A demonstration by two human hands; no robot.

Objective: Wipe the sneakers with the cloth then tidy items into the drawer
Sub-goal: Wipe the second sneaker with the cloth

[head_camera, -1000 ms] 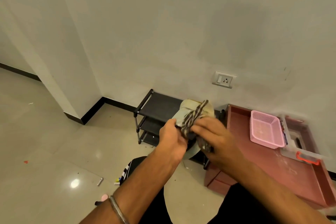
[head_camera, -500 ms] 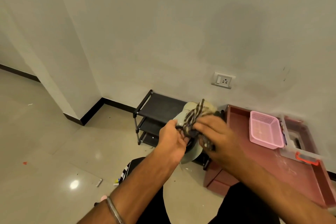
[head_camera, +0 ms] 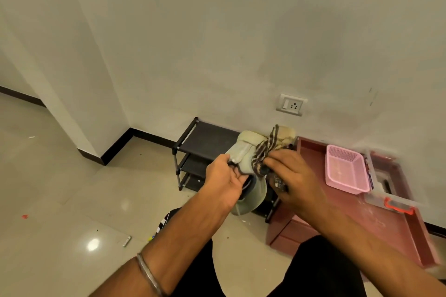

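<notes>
Left hand is gripping the sneaker by its heel, midair above the rack. Right hand is pinching the cloth against the upper. Risk: the thin heel grip twisting loose under rubbing; the cloth's loose tail snagging.

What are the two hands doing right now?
Left hand: grips the pale sneaker.
Right hand: pinches the striped cloth against the sneaker.

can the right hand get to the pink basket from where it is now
Probably yes: the pink basket sits open on the red cabinet just beside the right hand, with nothing between, but that hand grips the striped cloth.
</notes>
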